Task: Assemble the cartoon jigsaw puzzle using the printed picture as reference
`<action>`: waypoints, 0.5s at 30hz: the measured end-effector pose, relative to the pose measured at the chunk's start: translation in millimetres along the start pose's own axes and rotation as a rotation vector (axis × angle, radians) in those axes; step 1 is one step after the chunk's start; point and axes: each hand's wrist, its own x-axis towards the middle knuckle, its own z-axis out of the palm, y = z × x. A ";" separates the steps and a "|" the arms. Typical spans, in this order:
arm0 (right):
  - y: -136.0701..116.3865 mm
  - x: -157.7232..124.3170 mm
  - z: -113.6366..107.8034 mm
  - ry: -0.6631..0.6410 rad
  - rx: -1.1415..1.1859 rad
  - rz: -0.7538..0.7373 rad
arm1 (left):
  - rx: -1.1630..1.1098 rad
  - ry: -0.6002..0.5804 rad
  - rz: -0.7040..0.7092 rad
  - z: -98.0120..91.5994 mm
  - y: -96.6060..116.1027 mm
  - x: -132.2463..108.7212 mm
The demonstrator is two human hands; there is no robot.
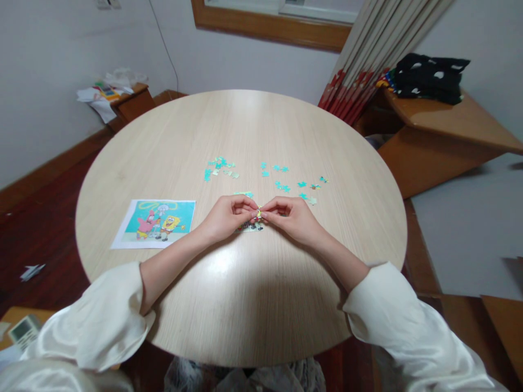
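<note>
My left hand (227, 216) and my right hand (291, 216) meet at the middle of the round wooden table (245, 305). Both hands pinch small jigsaw pieces (258, 214) between their fingertips, pressed together just above a partly joined bit of puzzle (250, 225) lying under the hands. Several loose turquoise puzzle pieces (281, 177) lie scattered beyond the hands. A printed cartoon reference picture (157, 221) lies flat to the left of my left hand.
A low wooden stand with papers (112, 95) sits at the back left. A wooden desk with dark folded cloth (433, 79) and a curtain (376, 54) are at the right. A remote control (23, 331) lies at the lower left.
</note>
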 end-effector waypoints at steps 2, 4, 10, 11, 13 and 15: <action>1.0 0.6 0.5 0.001 0.055 0.026 | 0.000 0.005 -0.002 -0.5 -1.0 0.7; 1.2 0.7 1.0 0.013 0.104 0.046 | -0.010 0.005 -0.001 -1.6 -2.5 1.5; -0.6 0.4 2.7 0.052 0.139 0.130 | -0.003 0.016 0.004 -4.7 -5.8 2.7; -0.5 0.5 2.9 0.056 0.135 0.137 | 0.005 0.022 0.009 -4.6 -5.7 2.6; 0.3 0.8 3.0 0.066 0.129 0.147 | 0.038 0.032 0.024 -4.0 -4.9 2.1; 1.6 1.0 2.9 0.075 0.127 0.150 | 0.111 0.044 0.053 -3.1 -3.7 1.1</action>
